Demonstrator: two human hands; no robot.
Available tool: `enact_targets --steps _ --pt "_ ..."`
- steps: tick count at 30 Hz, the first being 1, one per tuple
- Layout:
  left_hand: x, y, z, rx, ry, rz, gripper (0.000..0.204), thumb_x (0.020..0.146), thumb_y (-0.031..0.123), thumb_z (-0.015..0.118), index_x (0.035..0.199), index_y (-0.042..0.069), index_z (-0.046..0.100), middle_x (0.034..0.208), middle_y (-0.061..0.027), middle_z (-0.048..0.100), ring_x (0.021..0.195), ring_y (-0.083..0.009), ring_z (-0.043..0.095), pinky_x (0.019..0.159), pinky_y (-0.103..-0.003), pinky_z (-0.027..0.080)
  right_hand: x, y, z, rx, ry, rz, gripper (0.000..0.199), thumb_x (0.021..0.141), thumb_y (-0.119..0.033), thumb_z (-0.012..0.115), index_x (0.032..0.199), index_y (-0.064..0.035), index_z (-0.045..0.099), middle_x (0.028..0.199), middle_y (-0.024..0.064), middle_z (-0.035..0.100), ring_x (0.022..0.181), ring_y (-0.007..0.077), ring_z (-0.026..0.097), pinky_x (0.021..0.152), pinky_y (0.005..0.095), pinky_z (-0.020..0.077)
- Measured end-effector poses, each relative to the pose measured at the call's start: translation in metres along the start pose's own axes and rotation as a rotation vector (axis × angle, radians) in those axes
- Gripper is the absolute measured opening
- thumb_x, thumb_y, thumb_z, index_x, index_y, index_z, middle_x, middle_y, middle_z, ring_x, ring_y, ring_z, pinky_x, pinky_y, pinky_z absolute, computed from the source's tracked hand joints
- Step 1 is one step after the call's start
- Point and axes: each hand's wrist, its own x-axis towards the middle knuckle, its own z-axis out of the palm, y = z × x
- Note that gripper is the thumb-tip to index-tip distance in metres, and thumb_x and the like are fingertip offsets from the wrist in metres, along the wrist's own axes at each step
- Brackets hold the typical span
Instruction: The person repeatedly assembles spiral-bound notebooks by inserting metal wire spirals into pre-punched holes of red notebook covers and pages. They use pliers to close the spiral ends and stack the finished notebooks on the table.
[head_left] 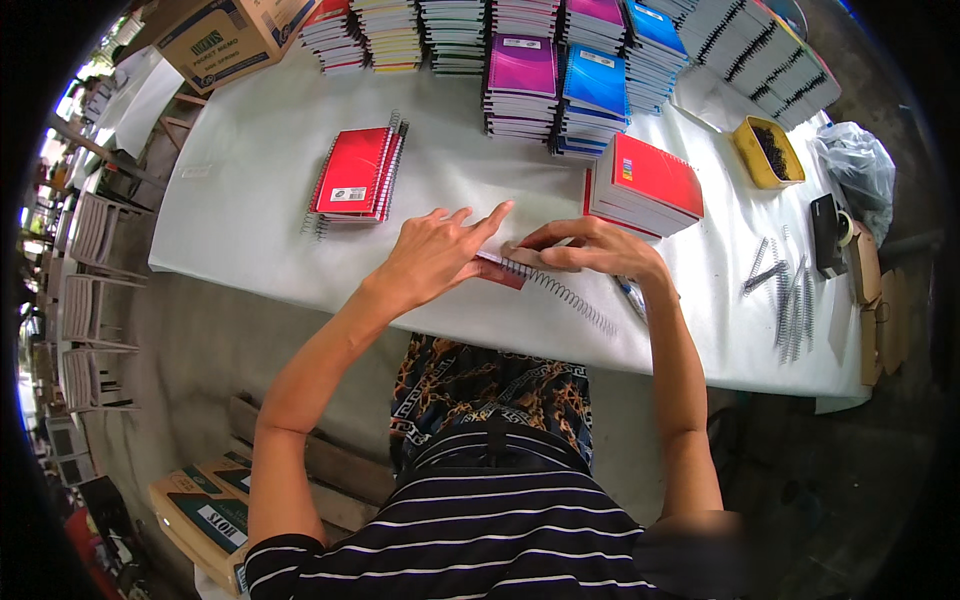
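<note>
At the table's near edge I have a small red-covered notebook [505, 277], seen almost edge-on. My left hand [432, 258] grips its left end, index finger stretched out above it. A wire spiral coil [572, 296] runs along the notebook's edge, its free length trailing right and toward me. My right hand [592, 246] is closed over the coil with bent fingers; the fingertips partly hide where wire meets paper. Beyond my left hand lies a short pile of red spiral notebooks [352, 168]. A stack of red-covered booklets [652, 180] stands just past my right hand.
Tall stacks of purple notebooks [522, 75] and blue notebooks [597, 80] line the far side. At right are a yellow tub [758, 165] of small dark pieces, loose wire coils [795, 310], a tape dispenser [828, 236] and a plastic bag [860, 170]. A cardboard box [225, 45] sits far left.
</note>
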Motion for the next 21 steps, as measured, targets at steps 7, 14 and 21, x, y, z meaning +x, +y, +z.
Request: enact_targets --steps 7,14,21 --pt "-0.004 0.002 -0.01 0.014 -0.028 -0.057 0.088 0.073 0.049 0.076 0.15 0.024 0.04 0.111 -0.0154 0.068 0.091 -0.0305 0.068 0.07 -0.039 0.057 0.009 0.003 0.006 0.01 0.021 -0.09 0.069 0.084 -0.059 0.057 0.118 0.0003 0.069 0.111 0.0164 0.07 0.102 0.0263 0.065 0.094 0.0375 0.047" --pt "-0.011 -0.011 -0.01 -0.1 -0.034 -0.116 0.081 0.072 0.054 0.075 0.144 0.03 0.047 0.135 -0.0058 0.061 0.117 -0.0314 0.063 0.083 -0.04 0.057 0.021 0.008 0.011 0.204 -0.005 -0.18 0.057 0.086 -0.047 0.059 0.12 -0.002 0.069 0.115 0.0114 0.068 0.107 0.0236 0.061 0.097 0.0352 0.0429" --pt "-0.009 -0.018 -0.004 -0.507 0.132 -0.288 0.097 0.066 0.035 0.086 0.15 0.026 0.038 0.15 -0.0032 0.047 0.124 -0.0288 0.058 0.093 -0.038 0.054 0.029 0.004 0.008 0.2 0.018 -0.162 0.069 0.086 -0.053 0.056 0.119 0.0069 0.065 0.121 0.0157 0.065 0.109 0.026 0.06 0.099 0.0373 0.0439"
